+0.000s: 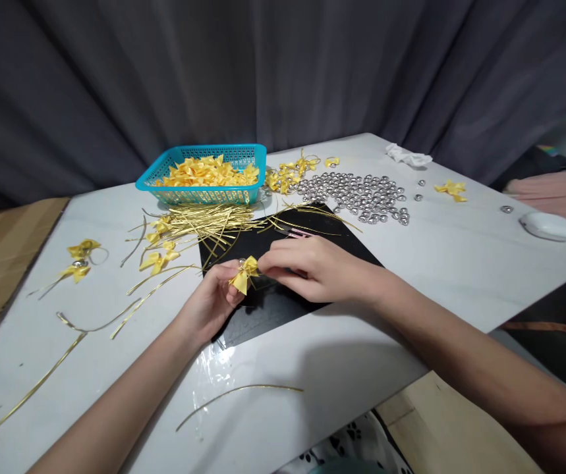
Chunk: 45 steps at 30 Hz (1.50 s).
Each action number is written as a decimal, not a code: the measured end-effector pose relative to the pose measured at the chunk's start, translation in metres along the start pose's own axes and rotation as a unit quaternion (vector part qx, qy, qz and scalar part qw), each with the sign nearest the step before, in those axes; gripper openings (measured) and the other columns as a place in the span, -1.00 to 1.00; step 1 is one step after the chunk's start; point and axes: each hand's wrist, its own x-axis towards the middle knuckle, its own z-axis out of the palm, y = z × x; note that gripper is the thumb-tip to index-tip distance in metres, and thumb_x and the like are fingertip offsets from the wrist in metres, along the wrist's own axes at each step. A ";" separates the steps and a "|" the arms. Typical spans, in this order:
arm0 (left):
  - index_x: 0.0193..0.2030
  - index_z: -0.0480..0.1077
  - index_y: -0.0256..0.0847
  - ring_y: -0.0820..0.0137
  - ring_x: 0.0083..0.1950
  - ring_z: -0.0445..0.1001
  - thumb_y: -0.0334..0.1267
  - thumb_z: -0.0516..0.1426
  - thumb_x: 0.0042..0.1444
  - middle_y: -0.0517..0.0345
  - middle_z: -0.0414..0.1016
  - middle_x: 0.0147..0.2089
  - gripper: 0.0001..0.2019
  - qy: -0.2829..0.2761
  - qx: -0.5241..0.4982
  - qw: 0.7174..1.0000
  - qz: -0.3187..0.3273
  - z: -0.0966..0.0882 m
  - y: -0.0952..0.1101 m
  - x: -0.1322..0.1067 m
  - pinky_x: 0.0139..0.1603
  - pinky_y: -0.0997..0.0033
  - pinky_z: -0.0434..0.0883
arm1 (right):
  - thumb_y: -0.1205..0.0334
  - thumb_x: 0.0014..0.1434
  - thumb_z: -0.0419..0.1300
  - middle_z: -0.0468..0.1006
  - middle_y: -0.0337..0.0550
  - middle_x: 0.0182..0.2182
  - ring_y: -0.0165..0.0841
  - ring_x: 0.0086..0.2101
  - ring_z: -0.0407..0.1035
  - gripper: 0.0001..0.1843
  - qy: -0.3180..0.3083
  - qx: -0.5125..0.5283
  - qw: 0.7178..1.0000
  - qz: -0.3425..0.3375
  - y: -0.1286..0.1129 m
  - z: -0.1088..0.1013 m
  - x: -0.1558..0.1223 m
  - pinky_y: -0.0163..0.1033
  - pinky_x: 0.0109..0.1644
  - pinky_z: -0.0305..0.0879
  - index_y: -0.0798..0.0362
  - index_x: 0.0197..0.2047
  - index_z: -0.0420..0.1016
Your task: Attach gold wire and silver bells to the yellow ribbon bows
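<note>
A yellow ribbon bow is pinched between the thumb and fingers of my left hand, above a black mat. A small silver piece shows at the bow's upper left, partly hidden by the ribbon. My right hand has its fingertips closed at the bow's right edge; whether a tie is also between them is hidden. Just beyond the right hand, a dark and pink tool lies partly covered. Gold twist ties are heaped along the mat's far left edge.
A blue basket full of yellow bows stands at the back. Many silver bead-like pieces spread right of it, near finished-looking bows. A white computer mouse and crumpled tissue lie right. Loose ties are scattered left and in front.
</note>
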 end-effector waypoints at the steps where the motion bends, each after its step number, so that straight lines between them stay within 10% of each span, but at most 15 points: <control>1: -0.65 0.26 -0.26 0.69 -0.70 0.00 -0.34 0.12 -0.29 0.40 0.04 -0.75 -0.92 -0.001 -0.001 1.000 -0.002 0.000 0.000 0.000 -0.72 0.76 0.10 | 0.39 0.24 -0.03 0.41 -0.16 -0.38 -0.47 -0.40 0.24 -0.83 0.002 0.000 1.000 0.003 0.000 -0.001 0.000 -0.37 -0.32 0.10 0.13 -0.24 0.38; 10: -0.63 0.33 -0.29 0.71 -0.69 0.05 -0.37 0.16 -0.28 0.38 0.11 -0.71 -0.94 -0.002 -0.018 1.000 -0.005 -0.002 -0.002 0.001 -0.70 0.78 0.15 | 0.28 0.21 0.08 0.44 -0.20 -0.46 -0.50 -0.47 0.23 -0.83 0.065 0.060 0.994 0.070 -0.005 0.012 0.002 -0.37 -0.38 0.09 0.16 -0.27 0.47; 17: -0.67 0.25 -0.25 0.70 -0.71 0.07 -0.37 0.14 -0.25 0.38 0.09 -0.74 -0.88 0.004 -0.035 0.999 -0.006 -0.002 -0.001 0.001 -0.70 0.77 0.17 | 0.20 0.16 0.13 0.26 -0.34 -0.62 -0.57 -0.61 0.09 -0.80 0.097 0.369 0.889 0.253 -0.013 0.027 0.010 -0.42 -0.56 0.00 0.17 -0.31 0.48; 26: -0.70 0.23 -0.25 0.68 -0.71 0.06 -0.37 0.15 -0.27 0.38 0.10 -0.77 -0.85 -0.003 -0.041 0.999 -0.006 0.001 0.001 0.000 -0.71 0.73 0.16 | 0.32 0.12 0.18 0.36 -0.28 -0.56 -0.57 -0.55 0.15 -0.90 0.159 0.119 0.976 0.089 -0.010 0.011 0.005 -0.38 -0.42 0.08 0.15 -0.37 0.51; 32: -0.68 0.21 -0.23 0.67 -0.70 0.09 -0.34 0.15 -0.21 0.39 0.12 -0.74 -0.82 -0.019 -0.049 0.999 0.003 -0.001 0.001 -0.002 -0.69 0.71 0.20 | 0.28 0.04 0.23 0.32 -0.34 -0.52 -0.68 -0.68 0.03 -0.83 0.196 0.330 0.876 0.292 -0.023 0.028 0.009 -0.49 -0.67 -0.10 0.14 -0.39 0.29; 37: -0.63 0.28 -0.24 0.64 -0.70 0.12 -0.31 0.16 -0.17 0.39 0.15 -0.73 -0.86 -0.040 -0.040 0.998 0.005 0.000 0.000 -0.001 -0.68 0.67 0.22 | 0.28 0.07 0.19 0.37 -0.27 -0.37 -0.62 -0.62 0.22 -0.80 0.129 0.473 0.804 0.335 -0.022 0.034 0.011 -0.48 -0.67 0.21 0.12 -0.24 0.27; 45: -0.58 0.33 -0.25 0.64 -0.69 0.13 -0.33 0.16 -0.11 0.37 0.26 -0.70 -0.88 -0.029 -0.002 0.999 0.041 0.000 -0.006 0.000 -0.65 0.67 0.21 | 0.34 0.11 0.19 0.18 -0.39 -0.63 -0.62 -0.62 0.01 -0.94 0.272 0.190 0.928 0.171 -0.023 0.026 0.007 -0.44 -0.55 -0.01 0.17 -0.34 0.41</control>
